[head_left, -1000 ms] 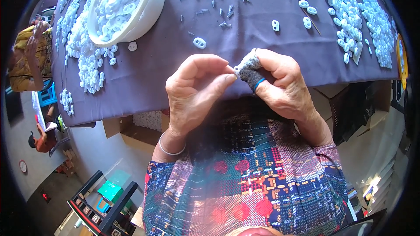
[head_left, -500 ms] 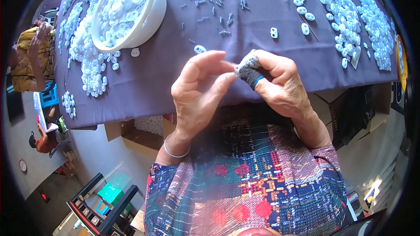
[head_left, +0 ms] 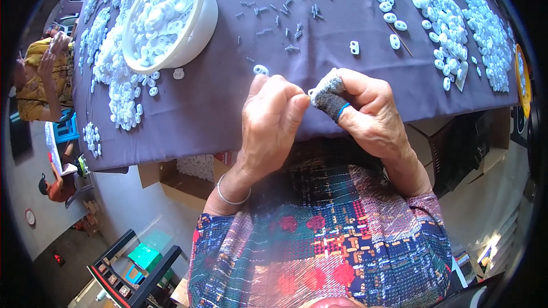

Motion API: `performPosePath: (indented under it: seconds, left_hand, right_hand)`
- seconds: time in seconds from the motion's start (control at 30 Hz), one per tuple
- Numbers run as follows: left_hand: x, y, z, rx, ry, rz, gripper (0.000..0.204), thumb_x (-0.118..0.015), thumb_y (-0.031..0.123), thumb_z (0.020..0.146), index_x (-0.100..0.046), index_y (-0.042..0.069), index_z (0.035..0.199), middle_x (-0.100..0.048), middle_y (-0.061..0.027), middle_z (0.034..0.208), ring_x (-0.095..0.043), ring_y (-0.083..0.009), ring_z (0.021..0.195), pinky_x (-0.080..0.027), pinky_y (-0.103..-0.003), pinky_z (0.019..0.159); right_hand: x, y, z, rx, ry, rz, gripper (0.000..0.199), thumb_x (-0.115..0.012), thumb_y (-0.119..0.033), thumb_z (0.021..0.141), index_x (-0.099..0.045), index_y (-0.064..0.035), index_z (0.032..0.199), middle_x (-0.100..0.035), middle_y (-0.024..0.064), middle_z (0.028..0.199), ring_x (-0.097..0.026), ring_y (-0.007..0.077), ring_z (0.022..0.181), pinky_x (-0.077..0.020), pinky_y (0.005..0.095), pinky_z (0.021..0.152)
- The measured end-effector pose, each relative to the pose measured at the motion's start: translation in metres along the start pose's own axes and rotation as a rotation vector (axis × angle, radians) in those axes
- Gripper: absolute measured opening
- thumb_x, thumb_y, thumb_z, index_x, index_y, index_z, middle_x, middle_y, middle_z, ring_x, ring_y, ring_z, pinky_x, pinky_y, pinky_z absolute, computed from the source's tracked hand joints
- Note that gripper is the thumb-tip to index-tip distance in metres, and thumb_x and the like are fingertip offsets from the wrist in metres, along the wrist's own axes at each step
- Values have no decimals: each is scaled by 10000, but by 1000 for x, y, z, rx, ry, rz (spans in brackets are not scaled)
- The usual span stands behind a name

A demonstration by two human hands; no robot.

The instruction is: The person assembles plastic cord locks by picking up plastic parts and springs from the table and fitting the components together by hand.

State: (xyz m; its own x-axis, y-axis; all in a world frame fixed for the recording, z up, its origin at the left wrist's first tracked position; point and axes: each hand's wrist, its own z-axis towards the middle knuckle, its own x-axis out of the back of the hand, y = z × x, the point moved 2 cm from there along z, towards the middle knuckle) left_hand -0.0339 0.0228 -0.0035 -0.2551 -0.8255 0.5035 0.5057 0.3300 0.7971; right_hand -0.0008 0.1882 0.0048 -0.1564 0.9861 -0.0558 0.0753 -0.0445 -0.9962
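White, in the head view, is the one small piece [head_left: 312, 94] that we see pinched firmly between thumb and forefinger of the right hand [head_left: 371, 105]. The left hand [head_left: 271, 117] meets it from the left, thumb and forefinger nearly together; we cannot tell whether they hold anything. Beyond the grip we count one two-holed oval [head_left: 261, 69], one tub [head_left: 197, 40] farther left, and uncountably many springs [head_left: 292, 48].

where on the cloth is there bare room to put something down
Bare purple cloth shows between the white tub and the left hand, and between the scattered springs and the white pieces at right. Crowded: around the tub's left side and along the cloth's right edge.
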Motion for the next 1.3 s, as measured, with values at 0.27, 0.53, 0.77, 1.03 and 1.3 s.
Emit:
performPosePath:
  seconds: [0.27,0.53,0.77,1.03,1.3]
  left_hand:
    - [-11,-2,1,-41,91,-87,137,-586,83,883,-556,10,771,-489,-82,660,-439,-239,631,-359,-349,591]
    - [-14,-2,-1,20,136,-151,161,-562,71,899,-553,-5,757,-517,-84,675,-447,-221,634,-362,-332,587]
    - [-6,-3,-5,130,167,-278,246,-482,165,942,-578,-7,794,-532,-79,717,-475,-204,681,-389,-312,644]
    - [30,-16,-13,318,320,157,93,-676,64,816,-597,22,839,-564,-48,765,-477,-145,713,-399,-264,650]
    - [16,1,-4,142,150,49,63,-595,75,857,-609,18,834,-570,-93,751,-509,-238,734,-406,-326,697]
  right_hand:
    - [2,3,3,16,-16,-74,120,-514,50,817,-585,11,907,-541,-28,812,-472,36,786,-398,194,702]
    - [0,2,5,-43,-9,-42,61,-540,-19,839,-579,-11,886,-499,-52,747,-422,13,673,-343,178,578]
    - [3,2,5,-70,4,47,86,-542,-32,855,-610,-36,907,-490,-73,695,-404,-9,563,-309,163,489]
    - [4,1,4,-75,46,15,64,-563,-24,851,-615,-38,885,-475,-81,660,-392,-9,553,-298,168,479]
    - [4,4,1,-47,27,-28,37,-590,-32,863,-616,-25,888,-497,-75,703,-412,0,620,-337,172,538]
